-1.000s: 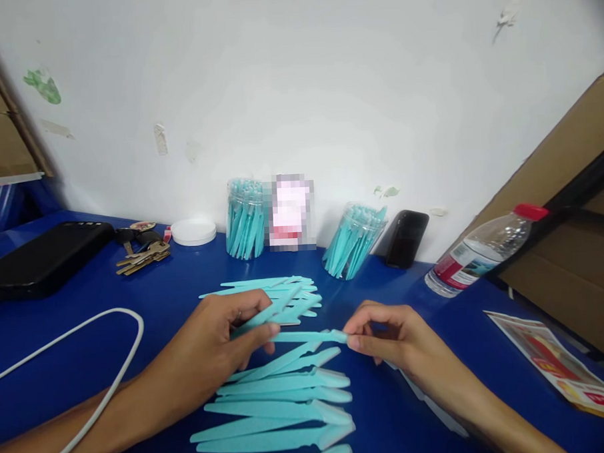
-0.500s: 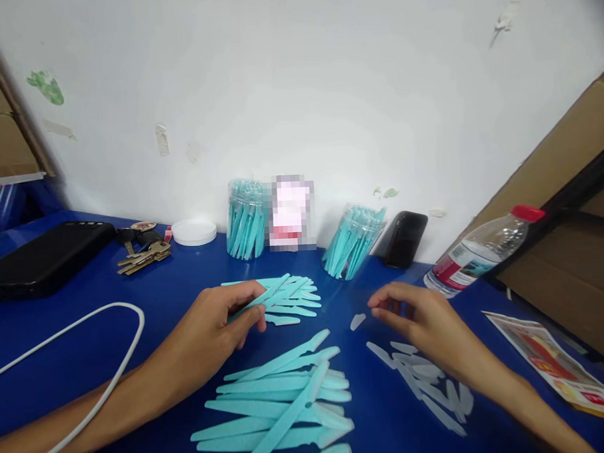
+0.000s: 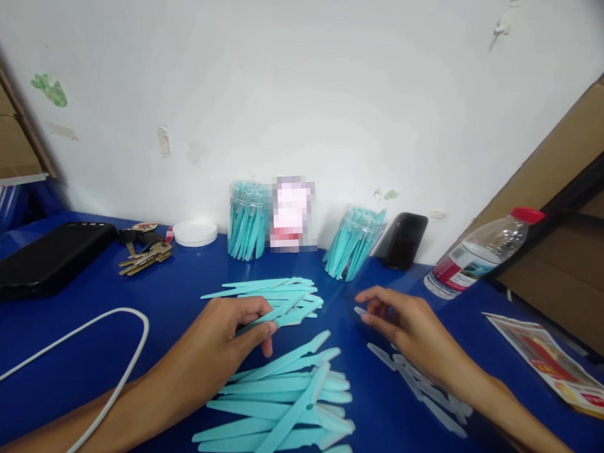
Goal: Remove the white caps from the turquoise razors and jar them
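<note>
My left hand [image 3: 241,332] is closed on turquoise flat sticks [image 3: 289,314], just in front of a pile of similar sticks [image 3: 264,285]. Nearer to me lies a bigger spread of turquoise sticks [image 3: 269,388] with pale notched ends. My right hand [image 3: 393,312] hovers right of the piles, thumb and forefinger apart, beside a small translucent piece [image 3: 360,311]. Whether that piece is touched is unclear. More translucent pieces [image 3: 419,381] lie partly under my right wrist.
Two clear jars of turquoise sticks [image 3: 246,222] [image 3: 353,244] stand by the wall. Around them are a white lid [image 3: 195,232], keys [image 3: 146,257], a black power bank [image 3: 48,257], a phone [image 3: 407,240], a bottle [image 3: 478,259] and a leaflet [image 3: 558,362]. A white cable [image 3: 137,347] crosses my left forearm.
My right hand has moved left, up to the small translucent piece. My left hand has shifted slightly right and down, and the sticks in it lie lower and flatter.
</note>
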`<state>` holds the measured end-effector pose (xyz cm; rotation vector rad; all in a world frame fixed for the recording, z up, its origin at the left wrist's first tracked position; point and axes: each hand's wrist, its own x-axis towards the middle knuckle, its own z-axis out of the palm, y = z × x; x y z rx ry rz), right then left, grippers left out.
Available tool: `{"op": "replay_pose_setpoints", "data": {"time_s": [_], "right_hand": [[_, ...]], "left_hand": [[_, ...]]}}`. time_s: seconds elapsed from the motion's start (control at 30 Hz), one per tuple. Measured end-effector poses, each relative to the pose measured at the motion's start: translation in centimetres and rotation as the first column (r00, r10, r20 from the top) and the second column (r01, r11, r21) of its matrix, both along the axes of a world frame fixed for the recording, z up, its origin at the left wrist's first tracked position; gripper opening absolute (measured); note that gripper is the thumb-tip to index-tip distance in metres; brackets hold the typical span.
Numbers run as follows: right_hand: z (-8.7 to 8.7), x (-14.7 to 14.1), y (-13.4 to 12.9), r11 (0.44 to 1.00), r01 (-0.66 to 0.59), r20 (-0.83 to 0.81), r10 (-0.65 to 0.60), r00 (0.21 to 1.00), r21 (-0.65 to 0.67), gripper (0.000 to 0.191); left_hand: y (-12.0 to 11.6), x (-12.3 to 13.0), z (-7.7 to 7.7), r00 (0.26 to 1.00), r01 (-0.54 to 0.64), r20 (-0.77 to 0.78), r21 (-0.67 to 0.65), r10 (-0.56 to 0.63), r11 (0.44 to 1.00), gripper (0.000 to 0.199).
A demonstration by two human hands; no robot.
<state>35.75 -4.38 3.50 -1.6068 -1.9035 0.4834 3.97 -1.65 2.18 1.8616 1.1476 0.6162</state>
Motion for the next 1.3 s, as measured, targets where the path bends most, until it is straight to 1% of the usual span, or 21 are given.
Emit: {"op": "replay_pose_setpoints", "data": {"time_s": [0.1,0.17,0.23,0.37,0.47,0.6,0.67,0.77,0.87,0.97,1.1,1.3], "right_hand": [[0.8,-0.8,-0.5,1.0,0.029,-0.175,-0.031,0.984,-0.009,0.026],[1.4,-1.4,-0.8,0.997,0.003,-0.325,-0.028,0.945,-0.077,0.027],[1.8,-2.1,-1.2,0.986,-0.044,-0.46,-0.037,0.887,-0.163,0.031],[2.0,-2.8,-1.6,0.964,-0.058,-0.592,-0.11,0.799,-0.259,0.034],[1.9,-2.9,-1.7,0.945,-0.116,-0.679,-0.131,0.723,-0.305,0.037],[1.6,-3.1,-1.8,0.94,-0.172,-0.724,-0.103,0.682,-0.296,0.033],[1.6,-3.2,-1.8,0.937,-0.183,-0.728,-0.098,0.678,-0.297,0.035],[1.6,-3.5,-1.8,0.939,-0.178,-0.724,-0.097,0.683,-0.294,0.029],[1.5,-3.9,-1.9,0.937,-0.185,-0.734,-0.099,0.672,-0.295,0.029],[1.2,-4.3,-2.0,0.936,-0.196,-0.746,-0.093,0.66,-0.291,0.03],[0.8,-4.6,-2.0,0.937,-0.216,-0.765,-0.077,0.64,-0.275,0.031],[0.8,-5.1,-2.1,0.934,-0.232,-0.779,-0.07,0.623,-0.27,0.032]], "left_hand": [[-0.1,0.2,0.1,1.0,0.005,0.017,-0.014,-0.005,1.0,0.041],[-0.3,0.3,0.1,0.999,0.024,0.033,-0.026,-0.024,0.999,0.041],[-0.4,0.3,0.2,0.999,0.038,0.038,-0.037,-0.037,0.999,0.041],[-0.4,0.3,0.0,0.999,0.039,0.016,-0.017,-0.039,0.999,0.039],[-0.4,0.4,-0.1,0.999,0.034,0.005,-0.004,-0.034,0.999,0.04],[-0.3,0.4,0.0,0.999,0.048,-0.014,0.013,-0.048,0.999,0.041],[-0.3,0.3,0.0,0.998,0.058,-0.03,0.032,-0.057,0.998,0.043],[-0.4,0.3,0.1,0.997,0.069,-0.049,0.057,-0.066,0.996,0.043],[-0.5,0.4,0.1,0.995,0.078,-0.074,0.081,-0.072,0.994,0.044],[-0.7,0.5,0.0,0.991,0.093,-0.102,0.067,-0.086,0.993,0.046],[-1.1,0.6,-0.1,0.991,0.106,-0.09,0.067,-0.1,0.992,0.045],[-1.3,0.6,-0.1,0.986,0.117,-0.126,0.058,-0.11,0.991,0.045]]}}
